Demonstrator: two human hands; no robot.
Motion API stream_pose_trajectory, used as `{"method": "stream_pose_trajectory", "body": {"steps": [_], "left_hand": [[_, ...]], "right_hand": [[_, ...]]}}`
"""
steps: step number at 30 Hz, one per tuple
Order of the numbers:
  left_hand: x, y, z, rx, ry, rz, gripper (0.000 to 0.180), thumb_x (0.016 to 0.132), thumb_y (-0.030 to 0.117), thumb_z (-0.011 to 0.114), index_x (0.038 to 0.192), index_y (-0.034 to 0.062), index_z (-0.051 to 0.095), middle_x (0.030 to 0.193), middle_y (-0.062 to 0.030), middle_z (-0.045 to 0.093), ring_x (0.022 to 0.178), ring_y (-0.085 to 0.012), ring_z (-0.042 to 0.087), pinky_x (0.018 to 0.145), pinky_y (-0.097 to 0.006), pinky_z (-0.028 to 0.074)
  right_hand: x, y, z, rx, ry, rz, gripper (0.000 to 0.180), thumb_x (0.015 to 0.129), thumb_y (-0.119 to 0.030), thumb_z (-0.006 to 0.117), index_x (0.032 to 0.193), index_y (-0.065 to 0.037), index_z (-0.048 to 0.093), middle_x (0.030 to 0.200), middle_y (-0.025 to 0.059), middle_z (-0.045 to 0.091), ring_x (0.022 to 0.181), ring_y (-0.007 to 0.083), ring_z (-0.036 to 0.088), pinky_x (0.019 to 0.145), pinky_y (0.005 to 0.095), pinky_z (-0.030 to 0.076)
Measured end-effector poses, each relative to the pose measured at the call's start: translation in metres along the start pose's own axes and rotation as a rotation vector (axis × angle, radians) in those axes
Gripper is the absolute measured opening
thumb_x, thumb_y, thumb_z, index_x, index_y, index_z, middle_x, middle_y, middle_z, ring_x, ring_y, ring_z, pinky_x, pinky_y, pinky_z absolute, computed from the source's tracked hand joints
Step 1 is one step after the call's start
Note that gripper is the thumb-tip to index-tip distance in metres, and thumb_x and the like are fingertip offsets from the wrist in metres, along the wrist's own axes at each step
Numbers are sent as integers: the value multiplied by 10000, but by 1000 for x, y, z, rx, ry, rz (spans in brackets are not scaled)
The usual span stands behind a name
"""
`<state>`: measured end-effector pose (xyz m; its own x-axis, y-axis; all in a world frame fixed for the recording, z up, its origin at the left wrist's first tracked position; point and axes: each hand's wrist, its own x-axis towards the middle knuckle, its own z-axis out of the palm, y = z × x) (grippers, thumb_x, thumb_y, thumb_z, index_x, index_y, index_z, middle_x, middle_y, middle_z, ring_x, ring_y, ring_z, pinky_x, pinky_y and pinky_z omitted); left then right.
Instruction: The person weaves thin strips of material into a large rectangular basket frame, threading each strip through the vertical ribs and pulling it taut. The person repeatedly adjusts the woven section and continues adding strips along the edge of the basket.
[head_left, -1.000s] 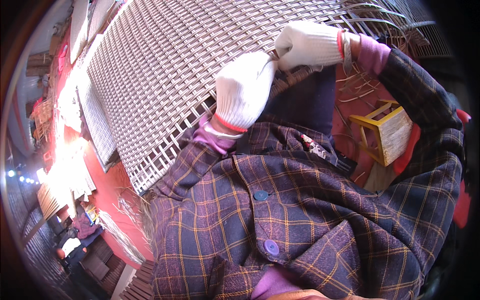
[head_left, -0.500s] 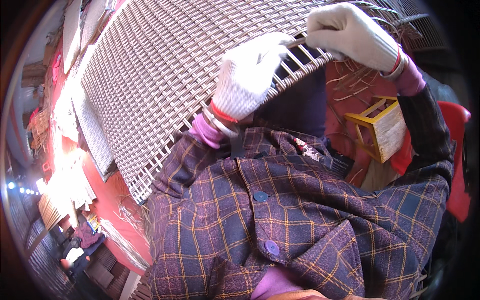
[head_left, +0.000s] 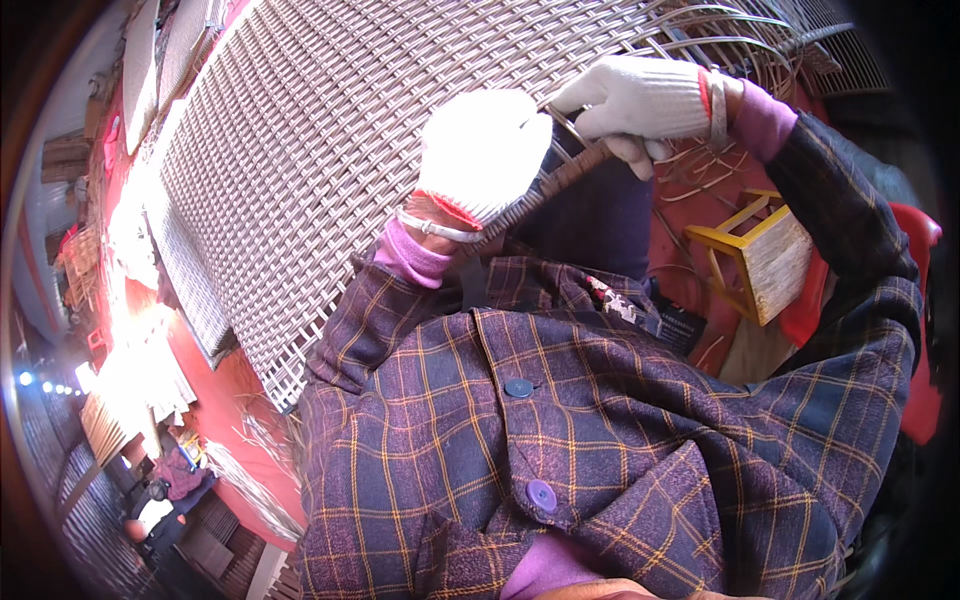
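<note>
The left hand (head_left: 482, 155), covered by a white knitted glove, is curled at the edge of a large grey panel of woven strands (head_left: 330, 150), which is spread beneath and leftward of it. The right hand (head_left: 640, 100), similarly gloved, is bent near the left fingertips. Whether anything is grasped by either cannot be told. Below the right hand, a yellow-framed wooden stool (head_left: 780, 265) is seen.

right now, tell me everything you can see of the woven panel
The woven panel is a glossy, grey-brown sheet of plastic-looking strips, slanting across the upper picture and out of frame. Loose strips curve out at its upper right; gaps show at its lower left. The gloved left hand lies over its near edge; the gloved right hand touches that edge further right.
</note>
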<state>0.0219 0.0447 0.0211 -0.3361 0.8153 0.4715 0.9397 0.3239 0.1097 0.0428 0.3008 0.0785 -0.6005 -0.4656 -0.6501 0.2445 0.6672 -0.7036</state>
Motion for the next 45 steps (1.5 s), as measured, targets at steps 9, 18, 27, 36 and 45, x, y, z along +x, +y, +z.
{"method": "stream_pose_trajectory", "body": {"steps": [9, 18, 27, 36, 45], "left_hand": [[-9, 8, -1, -39, 73, -67, 170, 1017, 213, 694, 890, 102, 716, 819, -78, 679, 728, -305, 683, 629, -438, 541], [-3, 32, -5, -352, 177, -395, 123, 995, 153, 769, 995, 30, 771, 868, -127, 733, 766, -315, 731, 683, -412, 578], [-14, 33, -17, -501, 266, -552, 155, 1002, 59, 747, 1131, -20, 773, 1072, -165, 783, 959, -331, 768, 830, -406, 619], [41, 26, -12, -835, -25, -507, 208, 1062, 138, 673, 1178, 4, 783, 1026, -126, 806, 853, -258, 777, 732, -353, 611], [22, -9, -6, 19, 28, 120, 110, 959, 165, 703, 999, 95, 779, 902, -83, 733, 778, -287, 713, 682, -439, 569]], "right_hand": [[8, -14, 12, -254, 186, -79, 295, 1020, -162, 535, 1138, -23, 767, 605, 118, 711, 485, 188, 724, 427, 321, 579], [10, -19, 5, -274, 175, -121, 235, 997, -222, 695, 993, -12, 802, 617, 60, 669, 474, 126, 656, 436, 286, 505], [-21, 3, -16, -222, 421, -101, 259, 1023, -243, 712, 958, 3, 758, 614, 6, 604, 479, 73, 570, 458, 256, 446], [-86, -6, -9, -69, 599, -115, 257, 994, -226, 728, 823, -35, 745, 664, 65, 695, 552, 146, 644, 568, 343, 514], [-30, 33, 12, 178, 313, -152, 252, 1099, -180, 590, 1238, -17, 723, 678, 72, 711, 520, 191, 724, 469, 289, 596]]}}
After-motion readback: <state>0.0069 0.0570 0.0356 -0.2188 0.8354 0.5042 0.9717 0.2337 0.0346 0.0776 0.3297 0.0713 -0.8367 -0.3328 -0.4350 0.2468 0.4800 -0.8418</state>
